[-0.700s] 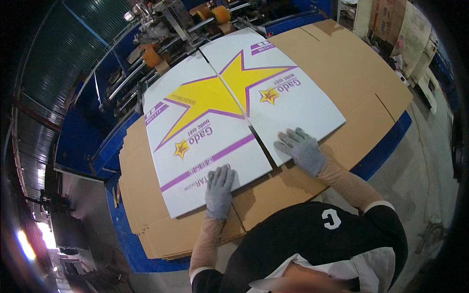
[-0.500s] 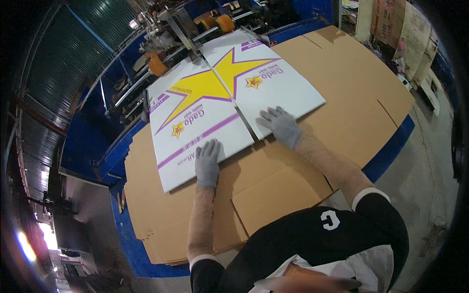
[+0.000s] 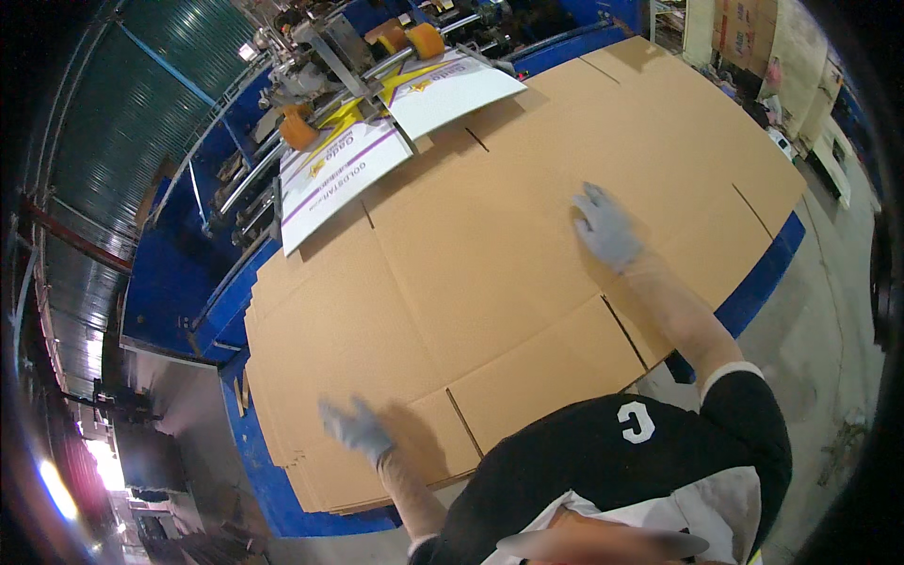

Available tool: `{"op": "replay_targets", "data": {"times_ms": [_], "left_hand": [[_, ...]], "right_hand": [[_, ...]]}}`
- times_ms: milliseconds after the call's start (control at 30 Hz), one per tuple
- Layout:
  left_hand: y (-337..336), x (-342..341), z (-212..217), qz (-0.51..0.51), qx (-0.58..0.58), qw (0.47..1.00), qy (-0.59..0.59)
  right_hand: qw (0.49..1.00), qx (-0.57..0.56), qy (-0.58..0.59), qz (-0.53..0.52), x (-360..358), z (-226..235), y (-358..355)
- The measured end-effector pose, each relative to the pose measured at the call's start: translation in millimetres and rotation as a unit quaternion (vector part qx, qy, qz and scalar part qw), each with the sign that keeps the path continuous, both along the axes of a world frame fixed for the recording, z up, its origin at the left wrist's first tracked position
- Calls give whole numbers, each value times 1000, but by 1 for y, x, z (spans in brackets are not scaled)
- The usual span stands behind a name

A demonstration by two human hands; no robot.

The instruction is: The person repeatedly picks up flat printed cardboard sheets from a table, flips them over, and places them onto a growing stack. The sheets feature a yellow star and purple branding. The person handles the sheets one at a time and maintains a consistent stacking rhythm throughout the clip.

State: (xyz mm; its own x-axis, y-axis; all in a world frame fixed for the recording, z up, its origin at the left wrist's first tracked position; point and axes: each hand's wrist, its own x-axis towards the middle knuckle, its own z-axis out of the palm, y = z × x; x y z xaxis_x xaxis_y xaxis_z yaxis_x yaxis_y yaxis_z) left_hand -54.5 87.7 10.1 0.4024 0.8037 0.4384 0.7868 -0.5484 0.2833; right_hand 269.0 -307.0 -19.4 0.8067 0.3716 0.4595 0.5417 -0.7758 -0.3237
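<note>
Stack of flat brown cardboard sheets (image 3: 490, 264) lies across the blue worktop (image 3: 753, 282), covering nearly all of it; slots and fold lines of the top sheet face up. Stack edges overhang a bit at the near left corner.

Right hand (image 3: 607, 226), grey glove, is flat on the top sheet, toward its right half, fingers spread, palm down. It grips nothing, just lies on the cardboard. Forearm runs back toward the lower right.

Left hand (image 3: 353, 428), same grey glove, is at the near left part of the stack, fingers spread open. It is motion-blurred, so I can't tell if it touches the sheet or hovers just above it. Nothing held.

Printed sheet (image 3: 395, 132), white with a yellow star and purple stripes, sits at the far end of the stack, well away from both hands, partly under the machine rollers. Two orange rollers (image 3: 424, 40) sit over its far edge, another orange wheel (image 3: 299, 130) at its left edge. Metal rails and feeder parts (image 3: 311, 56) behind it.

Person wears a black top with a white mark (image 3: 636, 421).

More cardboard (image 3: 753, 47) stacked at top right, beyond the worktop. Grey concrete floor (image 3: 829, 358) on the right. Green corrugated wall (image 3: 113, 122) on the left.
</note>
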Motion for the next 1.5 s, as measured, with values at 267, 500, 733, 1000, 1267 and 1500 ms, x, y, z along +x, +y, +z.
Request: {"op": "replay_targets", "data": {"times_ms": [267,500,733,1000,1267,1500], "left_hand": [[-10,-119,-36,288,-157,927,-181],[36,-175,-76,123,-81,969,-200],[49,-259,-158,-60,-84,994,-21],[51,-223,-136,-113,-92,989,13],[-24,-78,50,-222,-34,974,-36],[-128,-23,89,-435,-42,894,95]], "right_hand": [[970,-21,-13,-240,-79,0,-109],[955,3,-26,-294,-93,-7,-149],[978,-17,37,-206,-92,5,-109],[985,120,119,40,-97,50,-35],[872,303,356,144,-98,89,4],[571,540,561,261,-29,112,56]]}}
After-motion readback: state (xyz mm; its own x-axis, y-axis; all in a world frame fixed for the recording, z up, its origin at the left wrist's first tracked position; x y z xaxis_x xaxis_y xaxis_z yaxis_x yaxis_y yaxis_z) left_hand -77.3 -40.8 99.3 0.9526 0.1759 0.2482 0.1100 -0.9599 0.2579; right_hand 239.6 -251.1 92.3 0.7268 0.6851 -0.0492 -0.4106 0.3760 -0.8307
